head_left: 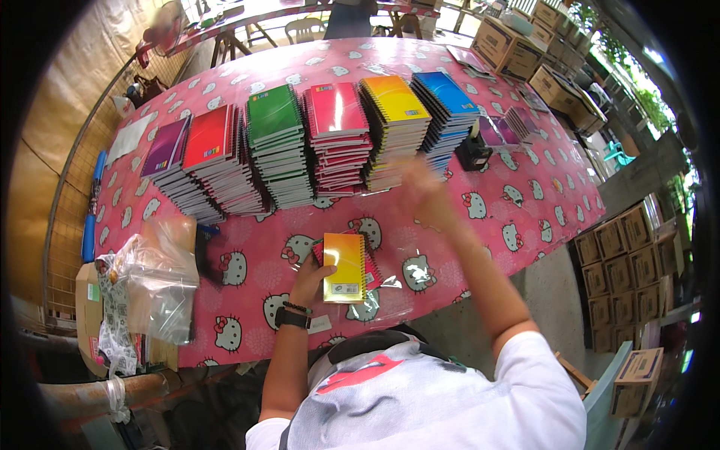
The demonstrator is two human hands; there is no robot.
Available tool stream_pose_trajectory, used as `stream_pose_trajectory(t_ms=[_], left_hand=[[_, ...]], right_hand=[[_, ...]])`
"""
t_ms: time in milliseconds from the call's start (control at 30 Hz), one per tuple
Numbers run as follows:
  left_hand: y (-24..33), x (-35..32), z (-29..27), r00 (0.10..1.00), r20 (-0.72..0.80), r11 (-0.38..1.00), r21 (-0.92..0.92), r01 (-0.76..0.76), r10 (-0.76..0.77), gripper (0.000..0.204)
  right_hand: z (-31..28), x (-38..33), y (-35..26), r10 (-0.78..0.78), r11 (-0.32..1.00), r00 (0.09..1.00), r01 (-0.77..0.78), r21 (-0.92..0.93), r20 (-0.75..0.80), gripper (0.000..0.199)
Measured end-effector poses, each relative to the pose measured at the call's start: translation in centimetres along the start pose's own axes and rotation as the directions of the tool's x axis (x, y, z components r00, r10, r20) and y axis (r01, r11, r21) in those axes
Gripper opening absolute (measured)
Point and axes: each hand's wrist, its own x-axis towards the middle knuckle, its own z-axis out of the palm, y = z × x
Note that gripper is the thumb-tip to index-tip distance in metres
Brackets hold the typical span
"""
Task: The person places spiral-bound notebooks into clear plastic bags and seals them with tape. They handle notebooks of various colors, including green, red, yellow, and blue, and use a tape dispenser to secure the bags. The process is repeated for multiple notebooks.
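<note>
Near the front edge of the table, my left hand is closed on a yellow spiral notebook, thumb on its cover. A pink notebook shows from under it, also in that grip. My right hand is smeared by motion in front of the yellow notebook stack and the blue notebook stack; its fingers cannot be made out. Left of these stand the pink stack, the green stack, the red stack and the leaning purple stack.
A black tape dispenser sits right of the blue stack. Clear plastic bags lie at the table's left front corner. More purple notebooks rest at the right. Cardboard boxes are piled beyond the right edge. The pink tablecloth is glossy.
</note>
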Motion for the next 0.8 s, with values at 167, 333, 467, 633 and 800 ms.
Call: stream_pose_trajectory(t_ms=[167, 333, 467, 633, 800], left_hand=[[0.0, 0.3, 1.5, 0.999, 0.033, 0.999, -0.031, 0.014, -0.013, 0.054], [0.8, -0.2, 1.5, 1.000, 0.001, 1.000, -0.018, 0.025, -0.025, 0.055], [0.1, 0.3, 1.4, 1.000, 0.018, 0.998, 0.055, 0.010, -0.011, 0.055], [0.5, -0.4, 0.5, 0.998, -0.044, 0.996, -0.079, 0.045, -0.049, 0.065], [3.1, -0.2, 0.1, 0.963, 0.107, 0.879, -0.392, 0.271, -0.249, 0.080]], right_hand=[[-13.8, 7.4, 15.1, 0.604, 0.580, 0.716, -0.696, -0.423, -0.351, 0.053], [-13.6, 9.1, 16.3, 0.634, 0.563, 0.749, -0.617, -0.549, -0.191, 0.061], [-14.5, 9.3, 12.0, 0.583, 0.777, 0.759, -0.625, -0.073, -0.289, 0.055], [-5.8, 3.8, -1.0, 0.443, 0.896, 0.845, -0.402, 0.189, -0.300, 0.029], [5.6, -10.6, -4.0, 0.069, 0.992, 0.931, -0.027, -0.122, 0.358, 0.027]])
